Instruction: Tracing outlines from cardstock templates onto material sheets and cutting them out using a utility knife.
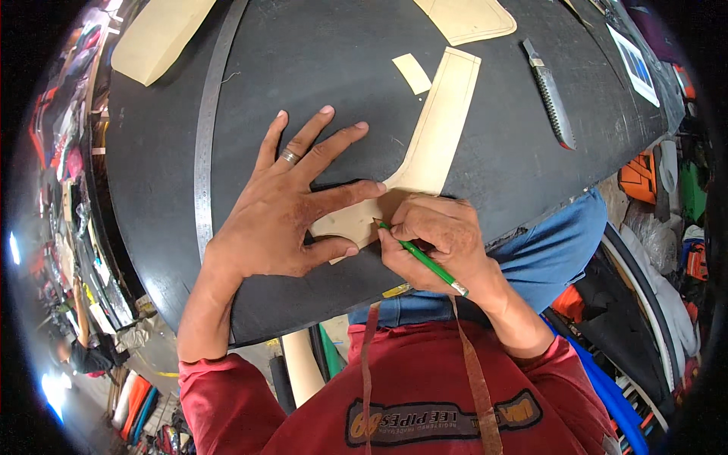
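A cream L-shaped card piece (442, 121) with pencil lines along its edges lies on the dark work surface. My left hand (284, 201) is spread flat, its thumb and index finger pressing on the lower arm of the card. A ring sits on one finger. In my right hand (440, 235) is a green pencil (428, 265), held in a writing grip. The pencil's tip touches or nearly touches the card between the two hands. Part of the card is hidden under my left hand.
A long metal ruler (205, 152) lies left of my left hand. At the right is a utility knife (550, 98). A small cream scrap (412, 73) and larger card pieces (470, 19) lie toward the far side. The black table (318, 303) ends close to my body.
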